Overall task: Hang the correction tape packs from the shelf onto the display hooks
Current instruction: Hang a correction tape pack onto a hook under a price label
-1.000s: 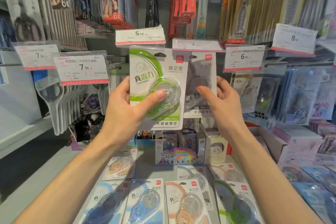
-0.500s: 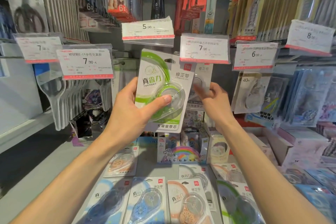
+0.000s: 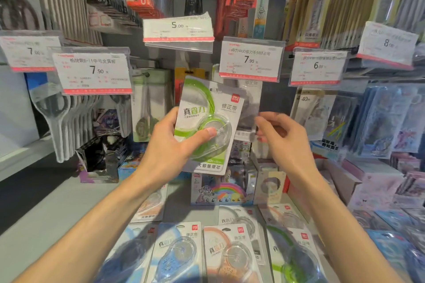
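My left hand (image 3: pixel 170 145) grips a green correction tape pack (image 3: pixel 204 119), thumb across its clear blister, tilted to the right below the 5.00 price tag (image 3: pixel 178 27). A grey pack (image 3: pixel 249 103) hangs on the hook behind it, under the 7.90 tag (image 3: pixel 250 60). My right hand (image 3: pixel 282 140) hovers just right of the green pack, fingers loosely curled, holding nothing. Several more packs lie flat on the shelf below: a blue one (image 3: pixel 177 253), an orange one (image 3: pixel 232 255) and a green one (image 3: pixel 294 257).
Hanging scissors (image 3: pixel 57 112) fill the hooks at left. Pen packs (image 3: pixel 322 0) hang above right, and blue packs (image 3: pixel 391 119) hang at right. A rainbow box (image 3: pixel 220 190) and small cartons stand at the shelf's back. The grey shelf (image 3: pixel 57 209) runs left.
My left hand lowered the green pack and tilted it further right. My right hand drew back from the hanging grey pack toward me. The view shifted slightly downward.
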Demonstrator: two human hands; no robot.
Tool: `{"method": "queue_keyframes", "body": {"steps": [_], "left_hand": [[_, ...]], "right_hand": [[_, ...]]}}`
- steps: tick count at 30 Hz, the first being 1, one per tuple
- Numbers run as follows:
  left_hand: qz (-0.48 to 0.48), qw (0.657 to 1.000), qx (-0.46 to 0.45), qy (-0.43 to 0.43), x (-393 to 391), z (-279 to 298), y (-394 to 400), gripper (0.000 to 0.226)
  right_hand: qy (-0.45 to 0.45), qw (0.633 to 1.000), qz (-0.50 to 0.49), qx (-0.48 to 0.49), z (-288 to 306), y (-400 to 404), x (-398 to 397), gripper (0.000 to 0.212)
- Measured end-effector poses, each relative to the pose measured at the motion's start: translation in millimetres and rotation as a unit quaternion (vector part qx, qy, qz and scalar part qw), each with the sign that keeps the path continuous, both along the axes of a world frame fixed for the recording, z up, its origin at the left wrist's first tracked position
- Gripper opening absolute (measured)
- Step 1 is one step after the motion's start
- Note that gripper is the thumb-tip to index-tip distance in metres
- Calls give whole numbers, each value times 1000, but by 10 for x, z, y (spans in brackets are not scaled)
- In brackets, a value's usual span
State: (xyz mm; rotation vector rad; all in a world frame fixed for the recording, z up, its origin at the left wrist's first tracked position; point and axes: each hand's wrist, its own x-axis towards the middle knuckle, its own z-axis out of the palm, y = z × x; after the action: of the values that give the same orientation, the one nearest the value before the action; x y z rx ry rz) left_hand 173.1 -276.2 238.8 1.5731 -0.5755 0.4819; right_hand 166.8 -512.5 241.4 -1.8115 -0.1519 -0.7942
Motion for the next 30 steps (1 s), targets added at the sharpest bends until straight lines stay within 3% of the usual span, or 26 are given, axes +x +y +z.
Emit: {"method": "queue_keyframes", "body": {"steps": [5, 11, 16, 30], "left_hand": [[-20, 999, -17, 22, 74, -17, -276, 31], [11, 997, 69, -31, 30, 42, -343, 38], [32, 996, 36, -78, 2, 302, -284, 28], [-56, 986, -9, -155, -162, 736, -265, 26]], "right_hand": [[42, 993, 92, -56, -90, 160, -252, 32], [46, 981, 178, 65, -184, 92, -172, 28], [16, 981, 157, 115, -223, -71, -92, 22], [-50, 983, 158, 74, -17, 7, 47, 29]]}}
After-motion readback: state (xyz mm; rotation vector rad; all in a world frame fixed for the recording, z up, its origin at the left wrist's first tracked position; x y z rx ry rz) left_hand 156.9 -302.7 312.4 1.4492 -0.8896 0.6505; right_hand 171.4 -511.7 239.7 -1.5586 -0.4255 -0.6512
